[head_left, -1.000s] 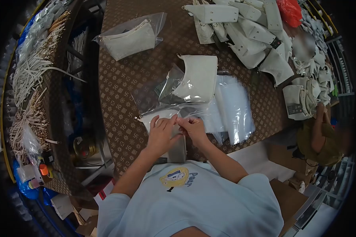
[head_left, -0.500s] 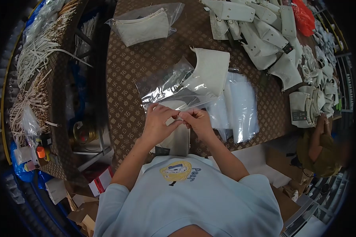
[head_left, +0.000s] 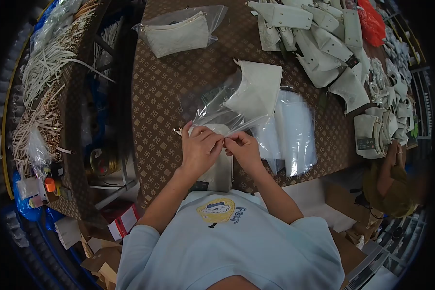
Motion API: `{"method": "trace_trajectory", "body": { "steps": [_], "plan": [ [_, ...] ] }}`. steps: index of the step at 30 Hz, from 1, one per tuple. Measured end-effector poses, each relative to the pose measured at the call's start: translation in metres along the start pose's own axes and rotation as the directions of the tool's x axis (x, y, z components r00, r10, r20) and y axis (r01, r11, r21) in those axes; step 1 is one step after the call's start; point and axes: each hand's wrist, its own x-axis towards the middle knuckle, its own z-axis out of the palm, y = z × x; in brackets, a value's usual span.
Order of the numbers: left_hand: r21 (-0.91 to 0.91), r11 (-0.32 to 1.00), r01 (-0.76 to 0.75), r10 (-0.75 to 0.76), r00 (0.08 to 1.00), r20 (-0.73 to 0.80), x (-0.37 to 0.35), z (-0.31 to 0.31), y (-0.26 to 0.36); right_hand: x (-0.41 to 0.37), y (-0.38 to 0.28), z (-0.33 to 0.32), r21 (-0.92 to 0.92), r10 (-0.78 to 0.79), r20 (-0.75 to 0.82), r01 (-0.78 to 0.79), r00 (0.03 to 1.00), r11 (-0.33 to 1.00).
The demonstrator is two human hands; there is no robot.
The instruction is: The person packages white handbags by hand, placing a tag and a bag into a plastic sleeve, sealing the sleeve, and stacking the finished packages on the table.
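My left hand (head_left: 201,147) and my right hand (head_left: 243,149) meet at the fingertips, both pinching the near edge of a clear plastic bag (head_left: 212,113). The bag spreads away from me over the table. Beneath my hands lies a white handbag (head_left: 219,171), partly hidden by them, with a dark patch at its near end. Just beyond, another white handbag (head_left: 257,89) rests partly against the plastic. To the right of my right hand is a stack of clear plastic bags (head_left: 295,133).
A wrapped white handbag (head_left: 176,35) lies at the far left of the patterned table (head_left: 154,96). White handbags (head_left: 324,38) are heaped at the far right, near a red plastic bag (head_left: 370,24). Straps (head_left: 43,72) hang at left. Another person (head_left: 394,183) is at right.
The clear bag's edge has been pulled tauter and its film has shifted and lifted. My hands have moved slightly right, still pinched together.
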Motion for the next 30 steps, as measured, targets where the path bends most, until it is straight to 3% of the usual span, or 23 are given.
{"method": "trace_trajectory", "body": {
  "steps": [2,4,7,8,9,10,11,12,13,15,17,19,21,23,24,26,27,28,29,30],
  "plan": [
    [-0.006,1.000,0.008,-0.008,0.998,-0.062,0.000,0.001,0.005,0.004,0.000,0.005,-0.004,0.043,-0.050,-0.043,0.998,0.999],
    [0.011,0.999,-0.038,0.040,0.972,-0.233,0.005,-0.007,0.012,0.004,0.006,-0.002,-0.002,0.082,-0.110,-0.082,0.991,0.997],
    [0.115,0.993,0.005,0.018,0.978,-0.205,0.015,-0.025,0.008,-0.008,0.004,-0.021,-0.106,0.096,0.041,-0.091,0.995,0.990],
    [0.161,0.986,0.031,-0.002,0.985,-0.175,0.013,-0.025,0.001,-0.026,-0.027,-0.012,-0.500,0.047,0.046,-0.017,0.998,0.866],
    [0.162,0.986,0.029,0.000,0.985,-0.175,0.012,-0.026,-0.001,-0.037,-0.051,-0.005,-0.807,-0.005,0.072,0.061,0.997,0.588],
    [0.182,0.983,-0.006,0.029,0.992,-0.126,0.010,-0.027,0.000,-0.037,-0.061,0.000,-0.807,-0.010,0.070,0.062,0.998,0.587],
    [0.198,0.979,-0.041,0.056,0.996,-0.070,0.007,-0.026,0.001,-0.036,-0.070,0.006,-0.877,-0.360,0.094,0.248,0.928,0.412],
    [0.194,0.980,-0.046,0.059,0.996,-0.064,0.005,-0.026,0.006,-0.033,-0.074,0.008,-0.919,-0.653,0.162,0.354,0.740,0.173],
    [0.183,0.979,-0.094,0.106,0.993,-0.058,0.006,-0.027,0.012,-0.025,-0.065,0.003,-0.920,-0.656,0.155,0.350,0.739,0.176],
    [0.184,0.972,-0.147,0.160,0.985,-0.058,0.008,-0.031,0.010,-0.003,-0.047,-0.006,-0.910,-0.551,0.352,0.414,0.757,-0.014],
    [0.268,0.955,-0.128,0.121,0.992,0.044,0.000,-0.036,-0.002,-0.001,-0.052,-0.013,-0.895,-0.551,0.376,0.445,0.745,-0.008],
    [0.287,0.950,-0.121,0.111,0.992,0.051,-0.008,-0.040,-0.016,0.003,-0.057,-0.020,-0.883,-0.550,0.394,0.469,0.736,-0.005],
    [0.303,0.946,-0.116,0.103,0.993,0.057,-0.013,-0.050,-0.031,0.013,-0.055,-0.029,-0.877,-0.535,0.441,0.473,0.721,-0.086],
    [0.440,0.898,0.012,-0.052,0.995,0.080,-0.017,-0.063,-0.046,0.022,-0.060,-0.047,-0.901,-0.528,0.406,0.424,0.745,-0.094],
    [0.443,0.897,0.017,-0.057,0.995,0.076,-0.019,-0.067,-0.052,0.028,-0.063,-0.052,-0.922,-0.528,0.368,0.373,0.765,-0.103],
    [0.537,0.827,0.166,-0.293,0.943,0.159,-0.023,-0.070,-0.063,0.036,-0.059,-0.049,-0.939,-0.513,0.330,0.333,0.792,-0.088],
    [0.537,0.826,0.171,-0.299,0.941,0.160,-0.023,-0.067,-0.070,0.039,-0.058,-0.048,-0.955,-0.500,0.286,0.288,0.818,-0.075],
    [0.592,0.770,0.236,-0.401,0.901,0.164,-0.019,-0.062,-0.081,0.042,-0.061,-0.044,-0.953,-0.498,0.290,0.293,0.817,-0.075],
    [0.646,0.705,0.293,-0.498,0.853,0.157,-0.014,-0.060,-0.089,0.046,-0.066,-0.039,-0.973,-0.419,0.230,0.206,0.879,-0.103],
    [0.647,0.703,0.295,-0.501,0.851,0.156,-0.005,-0.064,-0.085,0.048,-0.068,-0.035,-0.984,-0.334,0.157,0.117,0.929,-0.137]
  ]
}}
